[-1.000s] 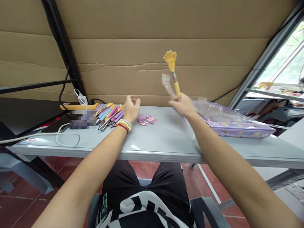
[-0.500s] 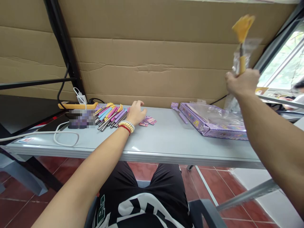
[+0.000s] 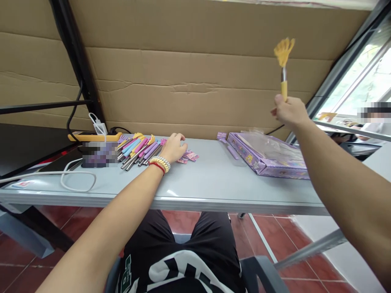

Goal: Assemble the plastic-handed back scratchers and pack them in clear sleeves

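My right hand (image 3: 291, 110) is raised above the box and closed round the yellow handle of a back scratcher (image 3: 284, 53), which stands upright with its hand-shaped yellow head on top. On the table, my left hand (image 3: 174, 147) lies with its fingers apart, between a pile of colourful back scratchers (image 3: 137, 149) with metal rods and several small pink cards (image 3: 191, 155). Whether its fingertips touch a card, I cannot tell. At the right, a purple printed box (image 3: 265, 170) has clear plastic bags (image 3: 269, 144) lying in it.
Left of the box lies a purple back scratcher in clear packaging (image 3: 232, 152). A white cable (image 3: 77, 188) loops over the left end of the table (image 3: 210, 179), near a yellow power strip (image 3: 113, 137). Cardboard (image 3: 195, 69) lines the back. Another person (image 3: 375, 126) is at the far right.
My right hand has moved left and lower with the back scratcher. The clear plastic wrapper beside that hand is gone from it. My left hand has stayed at about the same place on the table.
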Available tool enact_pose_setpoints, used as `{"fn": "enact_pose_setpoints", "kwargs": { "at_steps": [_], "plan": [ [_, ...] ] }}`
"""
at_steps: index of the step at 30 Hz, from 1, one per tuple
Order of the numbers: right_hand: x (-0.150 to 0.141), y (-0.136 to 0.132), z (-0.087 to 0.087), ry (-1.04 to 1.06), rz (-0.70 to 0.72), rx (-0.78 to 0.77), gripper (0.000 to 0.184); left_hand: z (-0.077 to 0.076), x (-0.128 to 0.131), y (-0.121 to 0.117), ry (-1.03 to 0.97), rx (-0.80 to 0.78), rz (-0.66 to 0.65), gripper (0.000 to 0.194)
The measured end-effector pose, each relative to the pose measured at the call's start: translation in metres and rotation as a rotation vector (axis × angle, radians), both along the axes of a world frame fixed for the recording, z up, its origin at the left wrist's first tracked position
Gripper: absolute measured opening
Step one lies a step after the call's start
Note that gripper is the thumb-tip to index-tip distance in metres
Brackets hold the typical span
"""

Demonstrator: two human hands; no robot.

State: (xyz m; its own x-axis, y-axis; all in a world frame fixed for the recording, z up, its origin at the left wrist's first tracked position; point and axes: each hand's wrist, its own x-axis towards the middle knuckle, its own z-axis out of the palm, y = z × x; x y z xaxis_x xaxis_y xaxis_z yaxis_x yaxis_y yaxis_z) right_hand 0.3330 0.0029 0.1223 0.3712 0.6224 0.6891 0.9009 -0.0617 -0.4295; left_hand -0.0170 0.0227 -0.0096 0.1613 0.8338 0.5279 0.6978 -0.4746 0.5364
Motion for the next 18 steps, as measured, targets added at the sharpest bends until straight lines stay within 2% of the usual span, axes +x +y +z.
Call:
{"fn": "enact_pose_setpoints", "kwargs": {
  "at_steps": [2, 4, 7, 11, 14, 16, 18],
  "plan": [
    [-0.036, -0.012, 0.005, 0.278, 0.256, 0.044, 0.039, 0.0, 0.0, 0.001, -0.016, 0.029, -0.028, 0.008],
    [-0.075, -0.016, -0.006, 0.369, 0.447, 0.034, 0.038, 0.0, 0.0, -0.001, -0.03, 0.048, -0.088, 0.017],
    [-0.13, -0.008, -0.044, 0.378, 0.637, -0.011, 0.048, 0.001, 0.0, -0.007, -0.034, 0.037, -0.2, 0.036],
    [-0.185, 0.011, -0.105, 0.52, 0.841, -0.052, 0.059, 0.001, 0.002, -0.014, -0.013, 0.016, -0.35, 0.041],
    [-0.201, 0.013, -0.133, 0.744, 1.017, -0.166, 0.062, -0.002, 0.004, -0.015, 0.037, -0.024, -0.373, 0.038],
    [-0.198, 0.01, -0.14, 0.843, 1.077, -0.287, 0.062, -0.003, 0.007, -0.015, 0.079, -0.057, -0.375, 0.034],
    [-0.191, 0.006, -0.141, 0.897, 1.1, -0.377, 0.06, -0.005, 0.009, -0.015, 0.11, -0.069, -0.386, 0.031]
  ]
}}
